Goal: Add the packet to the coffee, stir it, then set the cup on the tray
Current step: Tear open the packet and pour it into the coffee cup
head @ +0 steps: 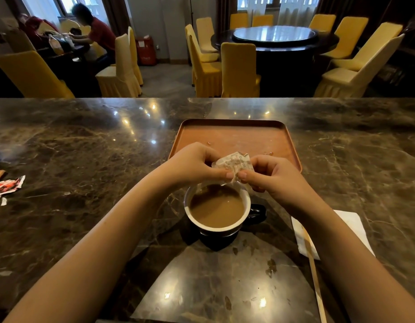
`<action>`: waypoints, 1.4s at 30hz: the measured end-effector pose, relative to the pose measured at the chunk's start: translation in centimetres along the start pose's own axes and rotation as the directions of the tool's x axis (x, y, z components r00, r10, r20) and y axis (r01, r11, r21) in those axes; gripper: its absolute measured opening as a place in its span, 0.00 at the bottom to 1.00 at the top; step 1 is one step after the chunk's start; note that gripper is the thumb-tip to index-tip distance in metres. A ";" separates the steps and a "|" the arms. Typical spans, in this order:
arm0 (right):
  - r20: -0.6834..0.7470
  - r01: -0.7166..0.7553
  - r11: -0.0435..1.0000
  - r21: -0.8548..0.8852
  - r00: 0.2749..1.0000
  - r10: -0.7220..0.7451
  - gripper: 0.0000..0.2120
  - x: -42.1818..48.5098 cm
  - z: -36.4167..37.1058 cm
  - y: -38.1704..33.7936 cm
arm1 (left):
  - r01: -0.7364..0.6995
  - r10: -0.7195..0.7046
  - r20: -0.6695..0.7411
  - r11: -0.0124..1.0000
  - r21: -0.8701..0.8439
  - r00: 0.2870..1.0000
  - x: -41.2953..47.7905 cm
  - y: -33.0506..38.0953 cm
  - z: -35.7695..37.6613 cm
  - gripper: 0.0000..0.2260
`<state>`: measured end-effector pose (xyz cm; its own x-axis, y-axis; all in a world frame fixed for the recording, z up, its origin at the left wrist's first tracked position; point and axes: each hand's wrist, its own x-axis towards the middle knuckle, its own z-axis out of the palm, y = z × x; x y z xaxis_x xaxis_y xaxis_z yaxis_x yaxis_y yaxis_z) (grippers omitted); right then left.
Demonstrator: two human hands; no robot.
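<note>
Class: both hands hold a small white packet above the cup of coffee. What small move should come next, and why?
Probably tip the crumpled white paper packet so it empties into the dark, white-lined cup: left hand and right hand pinch it right over the rim.

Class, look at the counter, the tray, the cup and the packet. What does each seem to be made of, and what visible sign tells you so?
Counter: polished marble or similar stone; pale veins, mirror-like light spots.
Tray: reddish-brown, matte, perhaps plastic or wood; the look leaves it open.
Cup: glazed ceramic, probably; glossy dark outside, white inside.
Packet: thin printed paper or film; it crumples between both hands.
</note>
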<state>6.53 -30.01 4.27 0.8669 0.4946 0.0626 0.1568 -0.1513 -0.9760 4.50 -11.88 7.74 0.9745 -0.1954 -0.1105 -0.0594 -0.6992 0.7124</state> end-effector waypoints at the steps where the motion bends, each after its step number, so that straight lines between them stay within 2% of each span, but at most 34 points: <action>1: -0.004 0.005 1.000 -0.006 1.000 -0.005 0.03 0.0 0.0 0.0 | 0.001 -0.001 0.000 1.000 -0.002 1.000 -0.1 0.1 0.0 0.13; 8: 0.007 0.009 1.000 -0.008 1.000 -0.009 0.05 0.0 0.1 0.1 | -0.007 0.007 -0.025 1.000 -0.001 1.000 -0.1 0.0 0.0 0.10; 13: -0.023 0.014 0.999 -0.028 1.000 -0.015 0.08 0.1 0.1 0.3 | -0.014 0.013 -0.063 1.000 -0.014 0.998 -0.3 -0.3 -0.2 0.13; 18: 0.009 0.029 0.999 -0.028 1.000 -0.029 0.08 0.0 0.3 0.1 | -0.015 0.015 -0.079 1.000 -0.001 0.997 -0.6 -0.5 0.0 0.13; 29: -0.067 0.039 0.996 -0.079 0.997 -0.045 0.05 -0.3 0.7 -0.6 | -0.060 0.061 -0.095 0.998 0.016 0.994 -0.9 -0.6 -0.4 0.14; 36: -0.107 -0.002 1.000 -0.026 0.994 -0.001 0.04 -1.5 0.6 -1.3 | -0.125 0.123 -0.104 0.992 -0.011 0.987 -1.2 -0.5 -0.9 0.14; 40: -0.095 -0.058 0.998 0.013 0.994 0.059 0.02 -2.5 1.0 -1.8 | -0.176 0.179 -0.124 0.984 0.030 0.976 -1.6 -0.3 -1.1 0.11; 42: -0.095 -0.089 0.995 0.050 0.991 0.093 0.07 -3.0 1.3 -2.2 | -0.203 0.206 -0.112 0.978 0.046 0.972 -1.9 -0.1 -1.3 0.11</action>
<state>2.94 -30.10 5.94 0.9188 0.3947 -0.0090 0.0556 -0.1519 -0.9868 2.95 -10.52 8.75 0.9591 -0.2576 0.1170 -0.2654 -0.6758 0.6876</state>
